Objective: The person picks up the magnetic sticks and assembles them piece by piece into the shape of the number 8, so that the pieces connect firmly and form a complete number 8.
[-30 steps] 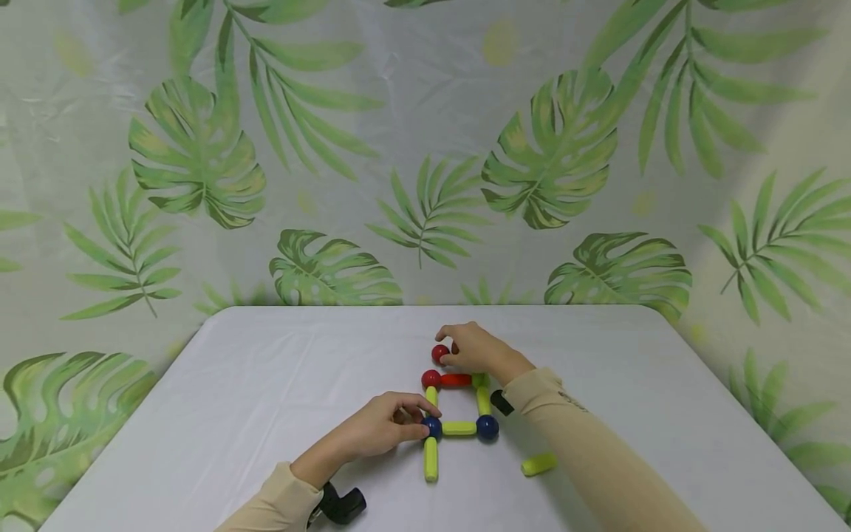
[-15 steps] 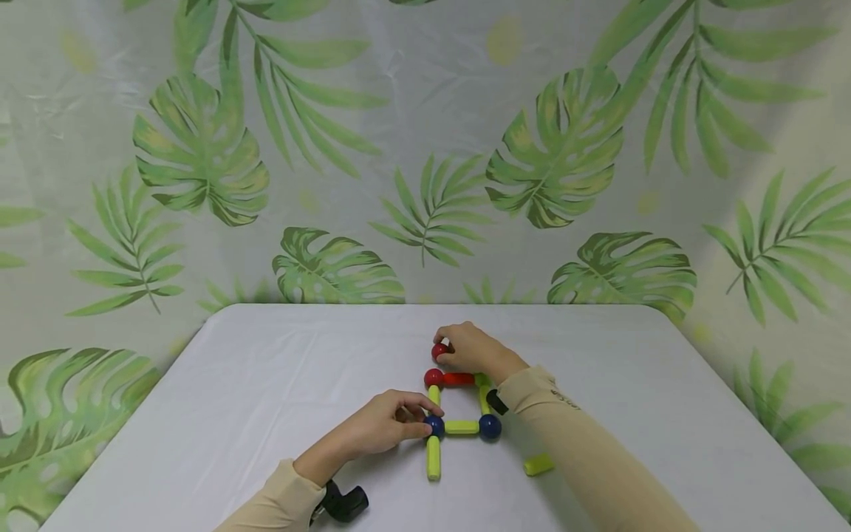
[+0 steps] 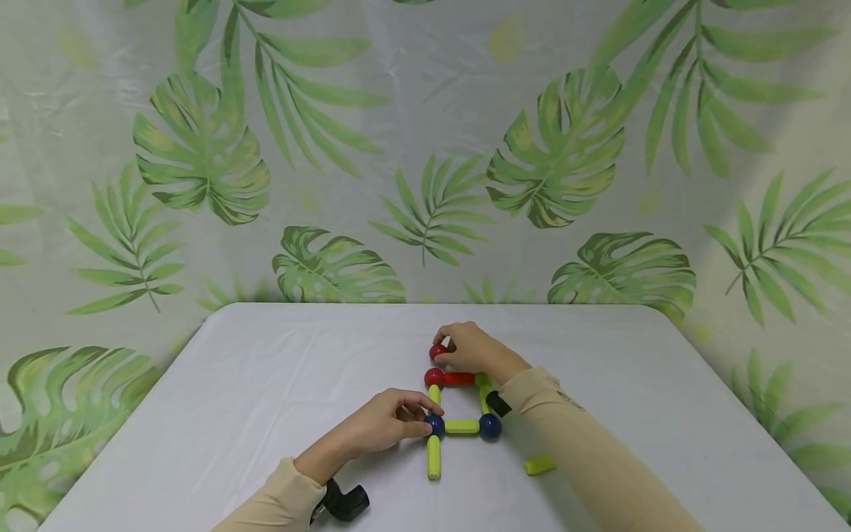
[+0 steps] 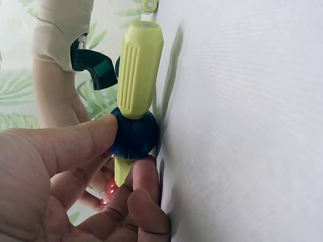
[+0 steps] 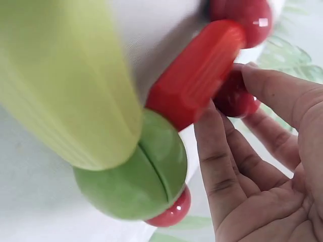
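A square of magnetic rods and balls lies on the white table. Thumb and fingers of my left hand (image 3: 384, 423) pinch its near-left blue ball (image 4: 135, 135), from which a yellow-green rod (image 4: 141, 68) points toward me. Beyond the square's far side, my right hand (image 3: 475, 349) pinches a separate red ball (image 5: 236, 96). That ball is close behind the red rod (image 5: 194, 75), which joins the corner red ball (image 3: 434, 378) to a green ball (image 5: 136, 171). The sleeve and wrist camera partly cover the square's right side, where another blue ball (image 3: 490, 426) forms the near corner.
A loose yellow-green rod (image 3: 539, 464) lies right of the square, partly behind my right sleeve. In the right wrist view one more red ball (image 5: 174, 209) shows past the green one. A leaf-print curtain (image 3: 425, 148) hangs behind the table's far edge.
My right hand has shifted slightly left with the red ball, its fingers closing in around it. The left hand stays at the blue ball, and the square keeps its shape.
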Available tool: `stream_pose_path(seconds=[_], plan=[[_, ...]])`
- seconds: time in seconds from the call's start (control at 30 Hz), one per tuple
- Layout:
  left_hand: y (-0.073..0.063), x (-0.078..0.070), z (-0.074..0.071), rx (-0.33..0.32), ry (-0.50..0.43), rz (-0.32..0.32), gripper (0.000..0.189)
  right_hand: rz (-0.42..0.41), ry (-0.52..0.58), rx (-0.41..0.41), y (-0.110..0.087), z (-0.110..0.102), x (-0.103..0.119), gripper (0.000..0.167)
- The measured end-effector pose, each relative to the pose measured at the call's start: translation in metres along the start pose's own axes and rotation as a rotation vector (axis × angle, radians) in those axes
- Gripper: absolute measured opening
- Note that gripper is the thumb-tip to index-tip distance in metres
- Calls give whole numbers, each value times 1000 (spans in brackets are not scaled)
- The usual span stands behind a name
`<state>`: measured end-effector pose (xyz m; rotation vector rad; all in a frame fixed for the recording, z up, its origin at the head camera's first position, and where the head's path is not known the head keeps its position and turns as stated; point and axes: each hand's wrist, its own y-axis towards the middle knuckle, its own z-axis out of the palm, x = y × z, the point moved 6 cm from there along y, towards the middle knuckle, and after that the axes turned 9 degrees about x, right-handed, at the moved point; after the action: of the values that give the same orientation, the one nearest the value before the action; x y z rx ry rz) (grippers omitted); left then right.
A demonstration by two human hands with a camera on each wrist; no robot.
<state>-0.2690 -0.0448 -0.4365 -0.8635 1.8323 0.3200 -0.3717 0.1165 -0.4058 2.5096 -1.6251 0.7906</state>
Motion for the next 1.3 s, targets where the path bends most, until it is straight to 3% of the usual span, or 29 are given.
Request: stream_pose_path(seconds=[0.2,0.4,0.57,0.9,1.3], plan=[[1,-1,1,-2,-41,-2,24,30,65,-13,-14,-9,-6,31],[1,0,0,-19,-27,-5,24,-32,89,-20,-35,-12,-5,33],[0,-1,0,-39,-21,2,24,-101,107,-10,-59,-7,0,30],[3,1,-1,-53,-31,-12,23,-161,189,9,-104,10,6,30],[5,0,-3,-62,-33,-33,24,-237,236,37,-136,24,18,29]])
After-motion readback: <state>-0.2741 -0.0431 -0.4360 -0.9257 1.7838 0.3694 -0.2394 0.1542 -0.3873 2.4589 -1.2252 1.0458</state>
